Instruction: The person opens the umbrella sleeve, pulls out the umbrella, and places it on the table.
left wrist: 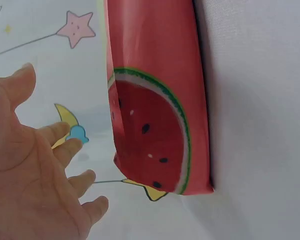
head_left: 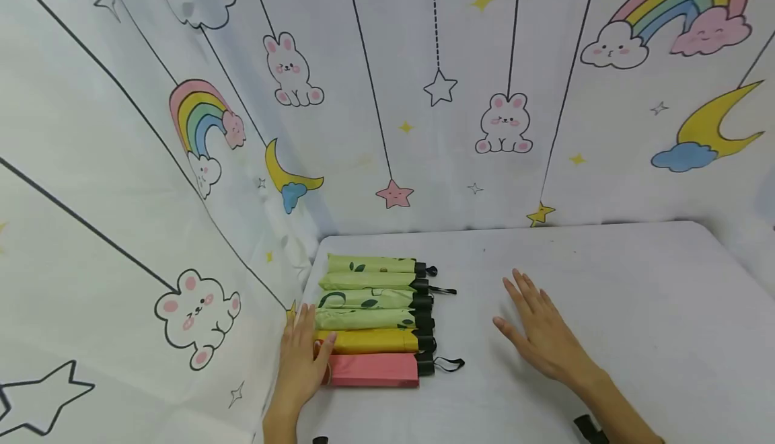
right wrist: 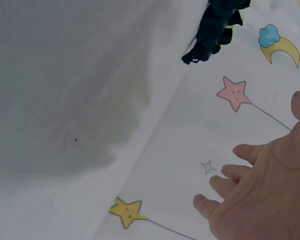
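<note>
Folded umbrellas lie side by side in a stack of rows at the table's left, black handles facing right. Nearest is a pink umbrella [head_left: 375, 370] with a watermelon slice print, which fills the middle of the left wrist view. Behind it come a yellow umbrella [head_left: 378, 342] and several light green umbrellas [head_left: 366, 299] with leaf prints. My left hand [head_left: 301, 356] is at the left ends of the pink and yellow ones, fingers extended, overlapping them in the head view. My right hand [head_left: 541, 329], fingers spread and holding nothing, hovers over the table right of the handles.
The white table [head_left: 636, 289] meets a white cloth backdrop [head_left: 363, 141] printed with rabbits, stars, moons and rainbows at its back and left. A black wrist strap [head_left: 449, 364] extends right from the pink umbrella. Dark bands sit near both wrists.
</note>
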Tool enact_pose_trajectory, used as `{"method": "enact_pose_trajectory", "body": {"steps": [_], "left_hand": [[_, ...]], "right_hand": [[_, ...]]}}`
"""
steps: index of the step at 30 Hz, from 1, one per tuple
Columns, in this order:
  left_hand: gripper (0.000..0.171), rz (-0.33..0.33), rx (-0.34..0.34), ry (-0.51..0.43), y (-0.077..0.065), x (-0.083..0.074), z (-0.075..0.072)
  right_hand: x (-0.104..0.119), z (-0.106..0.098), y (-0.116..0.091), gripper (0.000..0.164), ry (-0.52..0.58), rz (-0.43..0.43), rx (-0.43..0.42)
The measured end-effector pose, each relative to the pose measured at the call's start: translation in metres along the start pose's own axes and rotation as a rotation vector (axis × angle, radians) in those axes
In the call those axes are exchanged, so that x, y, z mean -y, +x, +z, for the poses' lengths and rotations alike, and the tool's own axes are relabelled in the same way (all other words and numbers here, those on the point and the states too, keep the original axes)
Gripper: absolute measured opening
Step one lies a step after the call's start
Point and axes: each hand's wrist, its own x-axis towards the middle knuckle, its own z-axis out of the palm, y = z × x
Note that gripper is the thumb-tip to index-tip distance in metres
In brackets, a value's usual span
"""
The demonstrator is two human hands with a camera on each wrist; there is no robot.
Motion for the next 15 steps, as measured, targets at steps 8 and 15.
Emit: {"method": "enact_pose_trajectory", "body": {"steps": [8, 15], "left_hand": [[0.074, -0.167, 0.014, -0.189, -0.012, 0.000, -0.012], [0.072, -0.225, 0.034, -0.259, -0.018, 0.002, -0.013]], "right_hand": [[0.015, 0.005, 0.003, 0.077, 0.014, -0.026, -0.013], [0.029, 0.010, 0.004, 0.076, 0.038, -0.030, 0.026]]}}
